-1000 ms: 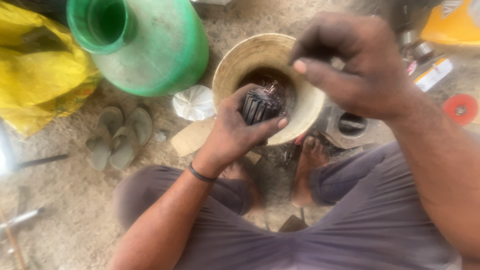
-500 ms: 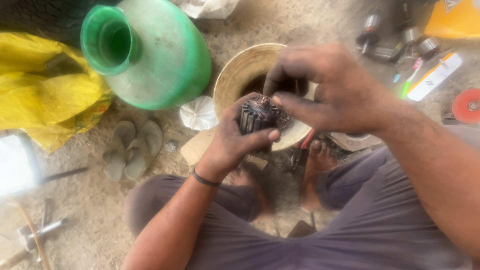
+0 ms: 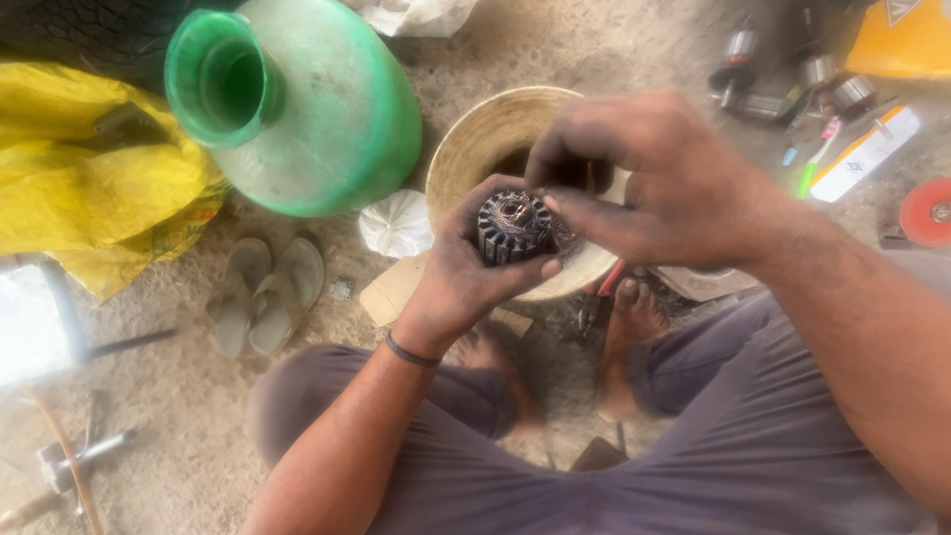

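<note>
Green plastic jug [image 3: 307, 109] lying on the dirt floor [image 3: 178, 416]; tan bowl [image 3: 485, 139] beside it. Above the bowl, left hand [image 3: 475, 263] clasps a slotted motor armature [image 3: 513, 228]; right hand [image 3: 644, 183] pinches its copper windings with fingertips.

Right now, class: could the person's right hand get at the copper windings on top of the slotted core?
Probably yes. The left hand grips the core by its sides, leaving the windings exposed, and the right hand already has fingertips there.

right forearm [image 3: 872, 337] cut off at frame edge, bowl [image 3: 475, 149] interior hidden behind hands, far tools [image 3: 783, 74] blurred
</note>
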